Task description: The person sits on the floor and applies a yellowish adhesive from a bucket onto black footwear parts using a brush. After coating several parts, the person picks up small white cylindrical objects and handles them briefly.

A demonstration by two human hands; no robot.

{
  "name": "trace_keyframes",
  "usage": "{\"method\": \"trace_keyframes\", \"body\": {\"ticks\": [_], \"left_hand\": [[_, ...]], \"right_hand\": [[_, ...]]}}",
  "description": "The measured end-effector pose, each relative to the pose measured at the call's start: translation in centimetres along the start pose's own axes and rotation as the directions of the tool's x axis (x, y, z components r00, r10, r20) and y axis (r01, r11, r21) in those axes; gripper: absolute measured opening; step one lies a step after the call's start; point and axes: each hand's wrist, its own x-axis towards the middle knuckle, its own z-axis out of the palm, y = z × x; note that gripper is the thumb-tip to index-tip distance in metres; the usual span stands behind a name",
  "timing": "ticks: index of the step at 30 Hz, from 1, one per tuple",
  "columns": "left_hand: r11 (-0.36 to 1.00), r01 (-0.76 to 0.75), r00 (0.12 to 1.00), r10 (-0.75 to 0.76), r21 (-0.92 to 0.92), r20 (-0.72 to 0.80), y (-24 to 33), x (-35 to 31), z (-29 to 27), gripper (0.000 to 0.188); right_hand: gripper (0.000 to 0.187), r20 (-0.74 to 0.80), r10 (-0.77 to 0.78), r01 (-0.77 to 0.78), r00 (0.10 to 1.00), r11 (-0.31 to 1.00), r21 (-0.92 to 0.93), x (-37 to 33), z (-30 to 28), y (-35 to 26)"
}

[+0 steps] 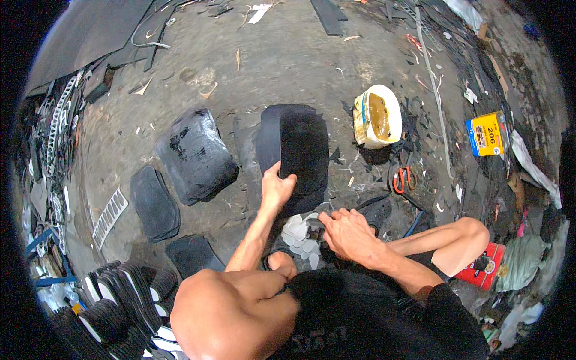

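My left hand [277, 191] is closed at the near left corner of a black rectangular sheet [305, 147], with the thumb lying over its surface. That sheet rests on another dark piece that shows along its left and near edges. My right hand [354, 237] has its fingers curled down at the edge of a pile of pale grey, rounded flat pieces [300, 236] between my feet. Its fingertips are partly hidden, so what they pinch cannot be made out.
A shiny dark block [198, 156] and stacked black sole-shaped pieces [155, 204] lie left. Beyond my right hand are orange-handled scissors [404, 179] and a white tub of yellowish-brown paste [378, 117]. A yellow box [487, 134] stands far right; dark soles [120, 300] pile at lower left.
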Motion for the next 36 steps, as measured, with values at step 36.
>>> {"method": "trace_keyframes", "body": {"ticks": [36], "left_hand": [[0.894,-0.187,0.787,0.384,0.407,-0.482,-4.7,-0.6,1.2,0.078]], "right_hand": [[0.065,-0.124,0.78,-0.47,0.613,0.486,0.737,2.5,-2.5,27.7]]}}
